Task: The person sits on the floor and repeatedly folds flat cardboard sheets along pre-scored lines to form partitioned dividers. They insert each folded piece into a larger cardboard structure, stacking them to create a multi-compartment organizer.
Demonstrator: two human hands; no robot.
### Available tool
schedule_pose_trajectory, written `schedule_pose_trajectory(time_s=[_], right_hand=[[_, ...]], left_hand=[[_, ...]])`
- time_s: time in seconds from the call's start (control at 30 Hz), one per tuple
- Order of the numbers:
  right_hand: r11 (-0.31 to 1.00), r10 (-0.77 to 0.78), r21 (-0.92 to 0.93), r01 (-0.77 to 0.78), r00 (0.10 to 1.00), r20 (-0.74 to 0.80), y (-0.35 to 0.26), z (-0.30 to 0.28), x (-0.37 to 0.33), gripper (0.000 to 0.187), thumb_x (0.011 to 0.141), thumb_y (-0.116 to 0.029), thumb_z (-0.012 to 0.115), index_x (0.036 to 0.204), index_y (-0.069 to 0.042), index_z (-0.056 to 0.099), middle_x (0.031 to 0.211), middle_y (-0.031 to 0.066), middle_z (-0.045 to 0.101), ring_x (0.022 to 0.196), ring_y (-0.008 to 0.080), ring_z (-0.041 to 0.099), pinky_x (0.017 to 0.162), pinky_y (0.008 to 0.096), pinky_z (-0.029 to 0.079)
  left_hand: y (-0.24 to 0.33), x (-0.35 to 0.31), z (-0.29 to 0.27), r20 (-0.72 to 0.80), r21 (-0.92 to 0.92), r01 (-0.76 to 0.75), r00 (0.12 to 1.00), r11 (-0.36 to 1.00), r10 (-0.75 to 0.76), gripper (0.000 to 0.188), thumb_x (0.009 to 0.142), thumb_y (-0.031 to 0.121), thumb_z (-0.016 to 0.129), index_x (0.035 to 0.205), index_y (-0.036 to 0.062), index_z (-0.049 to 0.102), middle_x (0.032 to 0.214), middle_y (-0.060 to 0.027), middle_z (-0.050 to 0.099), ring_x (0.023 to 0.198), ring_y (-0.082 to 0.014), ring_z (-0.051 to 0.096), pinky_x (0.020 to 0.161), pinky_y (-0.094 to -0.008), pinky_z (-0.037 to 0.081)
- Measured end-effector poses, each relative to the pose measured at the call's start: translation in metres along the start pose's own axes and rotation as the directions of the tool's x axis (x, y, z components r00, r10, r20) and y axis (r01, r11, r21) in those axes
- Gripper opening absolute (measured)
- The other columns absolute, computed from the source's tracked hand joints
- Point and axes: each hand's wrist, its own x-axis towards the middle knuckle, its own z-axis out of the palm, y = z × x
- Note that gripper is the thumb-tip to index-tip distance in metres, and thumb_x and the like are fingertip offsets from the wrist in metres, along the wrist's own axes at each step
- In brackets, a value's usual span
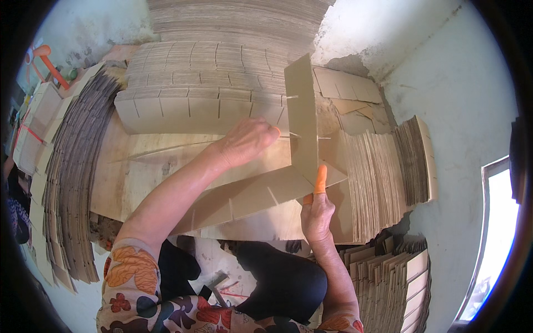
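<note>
My right hand (317, 215), with orange finger covers, grips a slotted cardboard strip (302, 119) by its near end. That strip stands up and points away from me. A second slotted cardboard strip (244, 200) runs left from the same corner, low over the wooden board, and meets the first near my right fingers. Just left of the first strip hangs my left hand (250, 143), its fingers curled closed and an orange cover on one tip. What it pinches, if anything, is hidden under the hand.
Stacked slotted cardboard (166, 111) lines the back of the wooden board (144, 188). More cardboard stacks stand at the left (78, 150), at the right (372, 183) and below right (388, 277). A white wall (449, 111) closes off the right side.
</note>
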Motion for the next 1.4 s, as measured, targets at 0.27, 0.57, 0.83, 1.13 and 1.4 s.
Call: schedule_pose_trajectory(time_s=[0.27,0.57,0.83,1.13,1.4], right_hand=[[0.998,-0.07,-0.006,0.069,0.997,-0.016,-0.002,0.0,0.003,0.091,0.064,0.022,0.046,0.148,-0.006,0.026,0.061,0.0087,0.048,0.051,0.0156,0.045,0.054,0.022,0.043],[1.0,-0.016,0.01,0.016,1.0,0.003,0.002,0.002,-0.002,0.09,0.066,0.021,0.045,0.149,-0.009,0.026,0.06,0.0076,0.045,0.052,0.0146,0.044,0.053,0.0216,0.042],[0.999,-0.046,-0.003,0.046,0.999,-0.007,0.0,0.001,-0.001,0.086,0.069,0.02,0.044,0.148,-0.007,0.026,0.06,0.0097,0.045,0.051,0.0152,0.043,0.052,0.022,0.042],[0.999,0.038,-0.023,-0.035,0.994,0.105,0.003,0.002,-0.003,0.087,0.07,0.015,0.048,0.149,-0.009,0.022,0.071,0.0112,0.053,0.057,0.0203,0.051,0.055,0.0271,0.046],[1.0,0.012,-0.016,-0.011,0.995,0.096,0.002,0.003,-0.003,0.086,0.071,0.015,0.049,0.149,-0.007,0.022,0.073,0.0139,0.056,0.056,0.0229,0.054,0.055,0.0287,0.048]], left_hand=[[-0.001,-0.005,0.009,-0.145,0.044,-0.046,0.988,0.998,0.052,0.007,0.072,0.001,0.057,0.079,0.0013,0.054,0.071,-0.0129,0.059,0.075,-0.0281,0.06,0.061,-0.0387,0.051],[-0.002,-0.007,0.009,-0.089,0.017,-0.016,0.996,1.0,0.017,0.007,0.072,0.001,0.057,0.078,-0.0001,0.054,0.07,-0.0137,0.058,0.074,-0.0289,0.06,0.063,-0.0392,0.051],[-0.001,-0.008,0.008,-0.079,0.001,0.012,0.997,1.0,-0.012,0.008,0.071,0.0,0.058,0.079,0.0001,0.054,0.07,-0.0136,0.058,0.074,-0.0297,0.06,0.064,-0.0408,0.051],[0.004,-0.012,0.006,-0.097,-0.006,-0.002,0.995,1.0,0.001,0.011,0.07,-0.002,0.061,0.079,-0.0004,0.055,0.072,-0.0121,0.059,0.073,-0.0272,0.059,0.059,-0.0383,0.051],[0.006,-0.011,0.009,-0.171,-0.023,-0.025,0.985,0.999,0.02,0.014,0.069,-0.002,0.062,0.081,0.0013,0.057,0.07,-0.0092,0.058,0.069,-0.0262,0.058,0.058,-0.0375,0.049]])
